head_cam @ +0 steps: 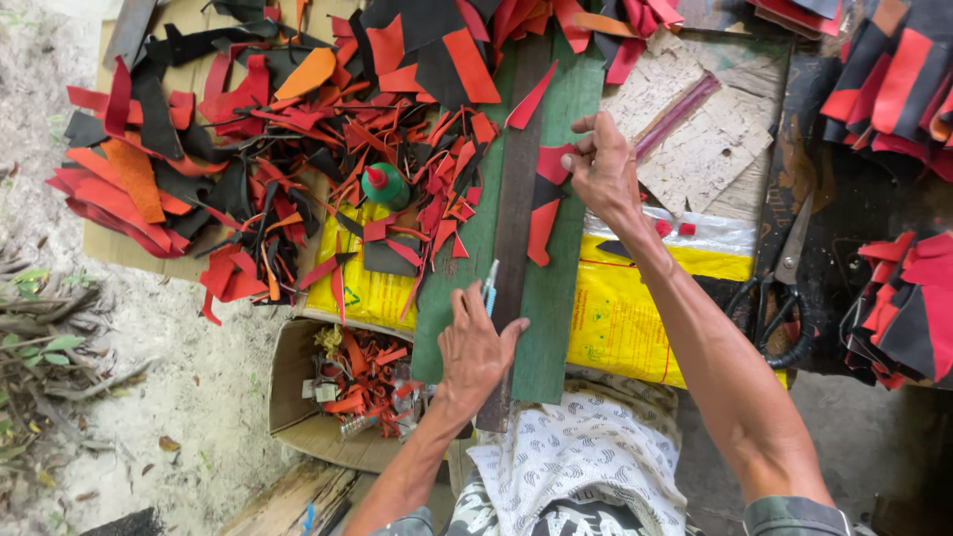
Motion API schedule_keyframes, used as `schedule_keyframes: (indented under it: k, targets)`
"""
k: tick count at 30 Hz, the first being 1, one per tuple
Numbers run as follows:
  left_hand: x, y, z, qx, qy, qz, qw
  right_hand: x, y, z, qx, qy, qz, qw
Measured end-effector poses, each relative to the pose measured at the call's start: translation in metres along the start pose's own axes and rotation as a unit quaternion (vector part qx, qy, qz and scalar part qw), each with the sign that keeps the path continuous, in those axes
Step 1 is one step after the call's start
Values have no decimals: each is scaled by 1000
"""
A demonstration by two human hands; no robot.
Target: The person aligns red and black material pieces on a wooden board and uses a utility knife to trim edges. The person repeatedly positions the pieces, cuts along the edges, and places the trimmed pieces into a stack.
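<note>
A long dark metal ruler point(516, 213) lay lengthwise down the middle of a green cutting board point(556, 308), running from twelve o'clock to six o'clock. The left hand point(475, 349) pressed flat on the ruler's near end, and a light blue cutter point(490, 286) stood up between its thumb and forefinger, closed in a light grip, its tip just at the ruler's left edge. The right hand point(602, 171) rested at about one o'clock from the left, fingers curled and pinching a red and black leather piece point(546, 203) that lay against the ruler's right edge.

Left of the ruler, from nine to eleven o'clock, a thick heap of red, orange and black scraps point(248, 149) crowded up to the board's edge, with a green glue bottle point(383, 185) among them. The board's right strip, at three o'clock from the cutter, showed bare green. A cardboard box point(298, 397) of offcuts sat at seven o'clock. Black scissors point(784, 288) lay well apart at three o'clock, beside stacked red and black pieces point(908, 308).
</note>
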State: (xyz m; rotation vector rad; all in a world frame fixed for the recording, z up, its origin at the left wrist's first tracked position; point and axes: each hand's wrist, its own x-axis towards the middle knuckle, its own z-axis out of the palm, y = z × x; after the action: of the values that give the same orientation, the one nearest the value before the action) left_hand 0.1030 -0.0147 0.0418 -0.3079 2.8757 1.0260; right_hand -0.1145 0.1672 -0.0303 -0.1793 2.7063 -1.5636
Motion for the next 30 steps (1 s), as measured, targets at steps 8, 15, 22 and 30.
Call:
schedule_keyframes:
  k: [8,15,22,30]
  targets:
    - [2,-7,-24,15,-12,-41,999,4,22,-17,8,-46,4,999]
    - [10,-20,-25,-4,107,42,993,-13,26,-55,49,-22,44,998]
    - [21,-17,3,-20,93,35,995,-17,31,-36,23,-52,135,989]
    - [27,-22,13,0,118,39,992,-40,42,-54,297,2,87,951]
